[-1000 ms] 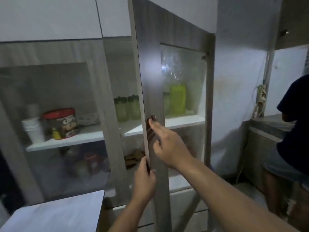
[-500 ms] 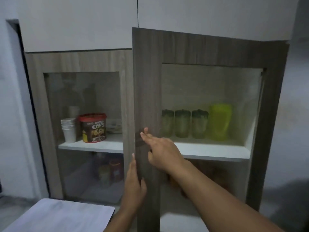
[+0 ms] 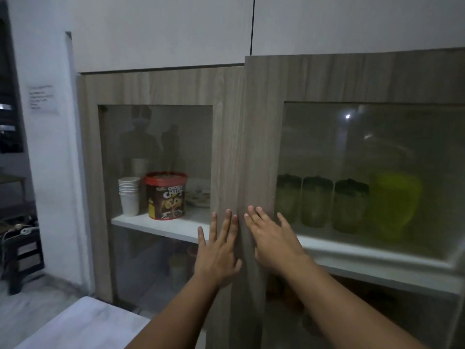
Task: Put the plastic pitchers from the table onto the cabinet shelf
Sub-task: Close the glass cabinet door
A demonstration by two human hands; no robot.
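Observation:
Three green plastic pitchers with dark lids (image 3: 318, 201) stand in a row on the white cabinet shelf (image 3: 372, 255), behind the glass of the right door (image 3: 256, 137). A yellow-green pitcher (image 3: 396, 205) stands to their right on the same shelf. My left hand (image 3: 217, 250) lies flat, fingers spread, on the wooden frame of the left door. My right hand (image 3: 273, 238) lies flat on the right door's frame, beside the seam. Neither hand holds anything.
Behind the left glass door sit a stack of white paper cups (image 3: 129, 195) and a red-lidded Choco Chips tub (image 3: 166, 195). A white table corner (image 3: 83, 323) is at the lower left. Dark furniture (image 3: 20, 248) stands by the left wall.
The right cabinet door has swung from wide open to nearly flush with the left door. Both hands have left the door's edge and now press flat on the door frames.

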